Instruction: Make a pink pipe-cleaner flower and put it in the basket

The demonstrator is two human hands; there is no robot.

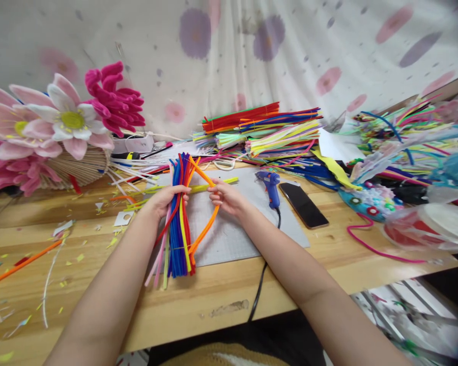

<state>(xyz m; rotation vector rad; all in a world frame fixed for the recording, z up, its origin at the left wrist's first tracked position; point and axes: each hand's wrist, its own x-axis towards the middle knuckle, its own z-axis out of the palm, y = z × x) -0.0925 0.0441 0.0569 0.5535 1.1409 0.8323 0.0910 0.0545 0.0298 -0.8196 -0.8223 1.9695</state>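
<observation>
My left hand [164, 200] is closed round the middle of a bundle of coloured pipe cleaners [178, 239], blue, red, yellow and pink, standing lengthwise over a grey cutting mat [232, 234]. My right hand [224, 195] pinches an orange pipe cleaner [206, 229] that bows out to the right of the bundle. A yellow-green pipe cleaner [198, 188] lies crosswise under both hands.
A blue glue gun [270, 185] with its black cord and a dark phone [303, 205] lie right of the mat. Stacks of pipe cleaners [267, 129] fill the back. Pipe-cleaner flowers [61, 122] stand at left. Scraps litter the wooden table [80, 284]. Craft clutter fills the right.
</observation>
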